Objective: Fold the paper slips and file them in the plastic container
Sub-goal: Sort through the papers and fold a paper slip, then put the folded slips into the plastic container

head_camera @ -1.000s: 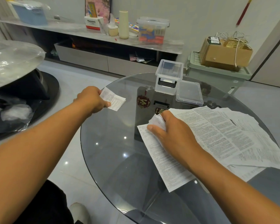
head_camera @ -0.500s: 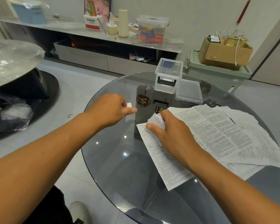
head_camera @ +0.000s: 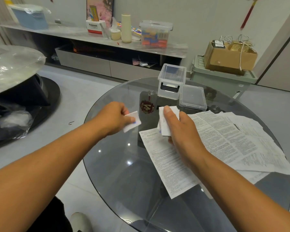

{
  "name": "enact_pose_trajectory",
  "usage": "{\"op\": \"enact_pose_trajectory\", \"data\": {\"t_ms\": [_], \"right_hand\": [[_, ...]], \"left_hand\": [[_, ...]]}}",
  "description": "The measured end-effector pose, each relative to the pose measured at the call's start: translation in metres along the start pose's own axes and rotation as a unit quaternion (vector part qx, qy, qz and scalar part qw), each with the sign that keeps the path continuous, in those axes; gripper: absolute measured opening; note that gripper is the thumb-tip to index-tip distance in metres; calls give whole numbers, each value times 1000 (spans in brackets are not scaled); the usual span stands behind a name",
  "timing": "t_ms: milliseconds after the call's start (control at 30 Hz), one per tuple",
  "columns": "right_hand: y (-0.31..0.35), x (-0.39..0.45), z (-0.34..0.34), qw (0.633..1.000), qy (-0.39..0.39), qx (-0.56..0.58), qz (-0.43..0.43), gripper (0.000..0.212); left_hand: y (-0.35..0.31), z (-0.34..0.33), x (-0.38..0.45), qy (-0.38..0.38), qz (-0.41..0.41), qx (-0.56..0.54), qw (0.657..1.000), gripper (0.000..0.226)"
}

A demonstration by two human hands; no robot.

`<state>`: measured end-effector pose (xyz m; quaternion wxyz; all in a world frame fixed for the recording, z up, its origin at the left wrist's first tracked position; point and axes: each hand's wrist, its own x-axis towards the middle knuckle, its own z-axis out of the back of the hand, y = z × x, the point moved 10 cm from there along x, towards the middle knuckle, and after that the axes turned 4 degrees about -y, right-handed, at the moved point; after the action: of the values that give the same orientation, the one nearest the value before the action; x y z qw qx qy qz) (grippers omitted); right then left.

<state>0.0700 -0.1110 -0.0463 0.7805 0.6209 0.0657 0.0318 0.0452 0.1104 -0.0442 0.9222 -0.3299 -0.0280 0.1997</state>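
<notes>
My left hand (head_camera: 113, 117) pinches a small folded white paper slip (head_camera: 132, 121) above the round glass table (head_camera: 117, 164). My right hand (head_camera: 181, 131) grips a bundle of folded white slips (head_camera: 167, 120), thumb on top, lifted just off the table. Under and right of that hand lie several large printed sheets (head_camera: 228, 141), one long sheet (head_camera: 167, 163) reaching toward me. The clear plastic container (head_camera: 172, 81) stands open at the table's far side, and its clear lid (head_camera: 192, 100) lies flat next to it on the right.
A dark red ornament (head_camera: 146, 107) shows through the glass near the container. Left of the table stands a plastic-wrapped black object (head_camera: 12, 91). A low grey cabinet (head_camera: 107, 47) with boxes lines the wall. A green bin carrying a cardboard box (head_camera: 229, 56) sits beyond the table.
My left hand has carried its folded slip rightward, toward my right hand. My right hand rose off the printed sheets, lifting its bundle of folded slips.
</notes>
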Motion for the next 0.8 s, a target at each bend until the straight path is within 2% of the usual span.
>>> {"op": "enact_pose_trajectory", "data": {"t_ms": [67, 133, 233, 300, 333, 433, 533, 600, 700, 733, 800], "right_hand": [[4, -2, -1, 1000, -4, 23, 11, 42], [9, -3, 2, 999, -24, 26, 36, 39], [15, -5, 7, 996, -53, 7, 72, 35], [19, -8, 10, 994, -65, -9, 91, 31], [23, -9, 11, 991, -71, -27, 109, 30], [28, -13, 6, 987, -54, -49, 145, 25], [17, -13, -11, 995, 14, 4, 97, 48], [16, -13, -12, 995, 16, 30, 91, 51], [19, -7, 3, 995, -22, 69, 64, 18], [16, -6, 8, 996, -23, 77, 43, 12], [7, 1, 15, 995, -19, 99, -3, 13]], "left_hand": [[-16, -8, -10, 6, -2, -172, 985, 13], [-36, -28, -26, 58, 6, -328, 943, 15], [-65, -56, -55, 140, 31, -474, 869, 27], [-77, -67, -69, 181, 44, -532, 826, 35], [-81, -68, -70, 190, 33, -526, 828, 39], [-81, -68, -68, 177, -42, -427, 886, 42], [-72, -66, -61, 109, -50, -390, 913, 38], [-64, -59, -55, 40, -38, -370, 927, 33], [-69, -50, -49, -3, -68, -316, 946, 30], [-74, -48, -48, 0, -82, -292, 953, 31], [-85, -43, -40, 8, -104, -253, 962, 36]]}}
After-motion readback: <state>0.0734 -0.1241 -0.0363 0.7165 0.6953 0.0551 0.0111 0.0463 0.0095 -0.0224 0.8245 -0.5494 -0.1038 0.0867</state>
